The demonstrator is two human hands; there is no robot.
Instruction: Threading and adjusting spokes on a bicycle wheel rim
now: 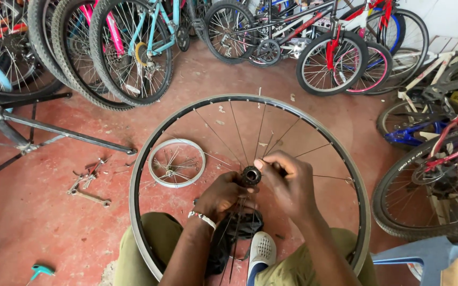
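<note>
Fingers of both hands clamp the hub, hiding its lower half.

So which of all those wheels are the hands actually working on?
The big black-rimmed wheel lying flat over the person's lap. Both hands, left hand and right hand, grip its hub. The small silver rim lies untouched on the floor beside it.

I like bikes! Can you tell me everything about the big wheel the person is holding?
The big wheel is a bare dark metal rim with no tyre, lying nearly flat across the person's knees above the red floor. Thin spokes run to a black hub, with only some fitted and wide gaps between. The left hand and right hand grip the hub.
</note>
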